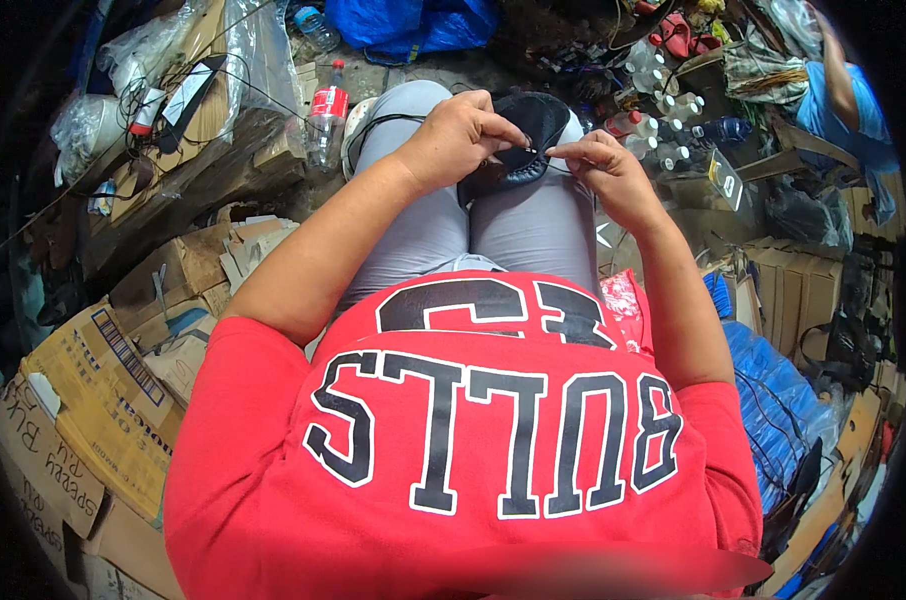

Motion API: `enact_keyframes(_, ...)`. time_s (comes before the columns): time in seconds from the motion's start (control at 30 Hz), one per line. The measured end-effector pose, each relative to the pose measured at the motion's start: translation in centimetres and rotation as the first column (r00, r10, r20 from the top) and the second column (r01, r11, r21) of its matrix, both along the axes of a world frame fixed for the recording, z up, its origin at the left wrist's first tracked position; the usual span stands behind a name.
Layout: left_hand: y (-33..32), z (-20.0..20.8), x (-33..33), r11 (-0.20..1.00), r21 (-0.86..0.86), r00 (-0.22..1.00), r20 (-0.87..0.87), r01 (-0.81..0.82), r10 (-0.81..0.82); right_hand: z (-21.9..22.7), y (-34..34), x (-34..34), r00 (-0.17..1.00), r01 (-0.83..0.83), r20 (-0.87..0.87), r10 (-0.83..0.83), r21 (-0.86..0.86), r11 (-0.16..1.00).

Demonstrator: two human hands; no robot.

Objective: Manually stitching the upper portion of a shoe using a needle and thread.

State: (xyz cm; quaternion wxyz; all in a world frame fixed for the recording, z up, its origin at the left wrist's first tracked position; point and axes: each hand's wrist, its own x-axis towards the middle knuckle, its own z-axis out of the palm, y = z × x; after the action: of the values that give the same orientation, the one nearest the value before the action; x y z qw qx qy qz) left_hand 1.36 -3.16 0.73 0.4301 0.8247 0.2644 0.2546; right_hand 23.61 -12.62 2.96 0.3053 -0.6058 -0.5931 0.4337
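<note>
Two bare hands meet over the grey trousers [403,240], working close together at a soft-looking black piece [543,110] that lies across the right knee of those trousers. The left hand [458,140] comes in above the left knee of the trousers, its forefinger stretched toward the right one, its other fingers curled; whether finger and thumb are clamped on anything cannot be told. The right hand [613,175], by the outer side of the trousers' right knee, has thumb and forefinger pinched together at the black piece's edge. A small pale speck [529,149] shows between the fingertips, too small to identify.

The black piece looks light and pliable, with a gathered, slightly shiny lower rim that suggests a smooth, perhaps slippery skin over padding. It would probably fold or slide on the trousers if tugged from one side, so the thicker rim seems the surer place to hold, with the knee beneath as support. Nothing about it looks brittle.

Left of the trousers' knees stands a clear bottle with a red label [326,120]; beyond the knees lies a blue plastic bag [413,25]. Right of the trousers, pale-capped bottles [645,75] cluster.
</note>
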Motion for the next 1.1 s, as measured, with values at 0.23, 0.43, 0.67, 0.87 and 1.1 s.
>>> enact_keyframes(0.23,1.6,1.2,0.9,0.968,0.208,0.990,0.005,0.138,-0.142,0.3,0.4,0.3,0.995,-0.036,-0.091,0.033,-0.035,0.999)
enact_keyframes(0.43,-0.1,2.4,1.1,0.894,0.440,0.997,-0.037,0.077,-0.068,0.6,-0.2,-0.1,0.999,-0.032,0.009,0.032,0.006,0.999)
enact_keyframes(0.67,-0.8,0.6,-0.7,0.961,0.244,0.991,0.021,-0.132,0.131,-0.5,-1.1,-0.4,0.990,0.079,-0.109,-0.085,-0.059,0.995)
enact_keyframes(0.87,-0.9,0.3,0.9,0.830,-0.556,0.991,0.086,-0.042,0.107,-1.5,-1.0,-1.1,0.901,0.138,-0.393,-0.185,-0.146,0.980)
enact_keyframes(1.1,-0.6,-0.1,2.3,0.797,-0.599,0.984,0.173,0.078,0.034,-1.0,-0.3,-2.3,0.935,0.232,-0.264,-0.235,-0.044,0.972)
